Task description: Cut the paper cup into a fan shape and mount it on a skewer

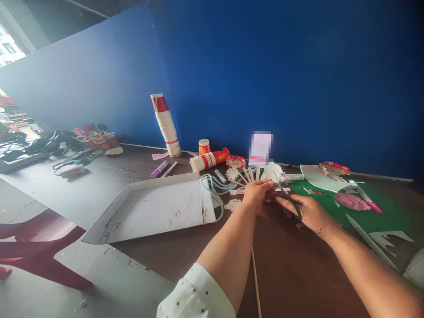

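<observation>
My left hand (260, 193) is closed, its fingers pinching a white paper piece cut into strips (247, 176) that fan out beyond the hand. How the piece looks under my fingers is hidden. In my right hand (308, 211) is a pair of scissors (294, 206) with dark handles. Their blades point up and left, close to my left fingertips and the paper. Whether the blades touch the paper, I cannot tell. Just left of my left hand lies a cut red-and-white paper cup (236, 161) with curled strips.
A cardboard lid (155, 201) lies to the left. A tall stack of paper cups (166, 128) and fallen cups (212, 159) stand near the blue partition (281, 79). Paper scraps and a pink-capped marker (371, 201) rest on a green sheet (380, 221). A thin stick (256, 282) lies in front.
</observation>
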### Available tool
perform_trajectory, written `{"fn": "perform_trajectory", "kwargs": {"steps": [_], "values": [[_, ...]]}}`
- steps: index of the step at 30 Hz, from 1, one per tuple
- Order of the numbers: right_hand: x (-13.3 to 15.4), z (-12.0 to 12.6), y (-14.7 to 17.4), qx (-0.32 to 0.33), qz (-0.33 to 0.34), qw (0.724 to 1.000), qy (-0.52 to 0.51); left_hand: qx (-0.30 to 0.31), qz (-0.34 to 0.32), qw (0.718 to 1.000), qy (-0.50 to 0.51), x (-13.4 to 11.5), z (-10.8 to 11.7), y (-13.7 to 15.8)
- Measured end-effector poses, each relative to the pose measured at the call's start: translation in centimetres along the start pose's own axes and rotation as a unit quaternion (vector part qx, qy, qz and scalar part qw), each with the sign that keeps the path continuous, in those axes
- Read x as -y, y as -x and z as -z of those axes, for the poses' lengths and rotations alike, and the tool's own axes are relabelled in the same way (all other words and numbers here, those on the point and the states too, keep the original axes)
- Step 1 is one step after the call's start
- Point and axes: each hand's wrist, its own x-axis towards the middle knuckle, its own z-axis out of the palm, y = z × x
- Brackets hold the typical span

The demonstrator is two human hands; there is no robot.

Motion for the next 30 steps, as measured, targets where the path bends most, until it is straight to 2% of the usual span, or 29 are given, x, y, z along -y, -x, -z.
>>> {"fn": "perform_trajectory", "kwargs": {"steps": [5, 12, 25, 30], "values": [[-0.4, 0.0, -0.2, -0.003, 0.001, 1.000, 0.019, -0.015, 0.009, 1.000, 0.006, -0.2, -0.2, 0.1], [0.7, 0.0, 0.2, -0.001, -0.024, 1.000, 0.013, -0.013, 0.005, 1.000, 0.003, -0.4, -0.3, 0.2], [0.2, 0.1, 0.0, 0.003, -0.025, 0.999, 0.026, -0.018, -0.002, 1.000, -0.017, 0.2, 0.1, -0.6], [0.0, 0.1, -0.1, 0.004, -0.005, 0.999, 0.042, -0.017, -0.003, 1.000, -0.016, 0.0, 0.0, -0.4]]}}
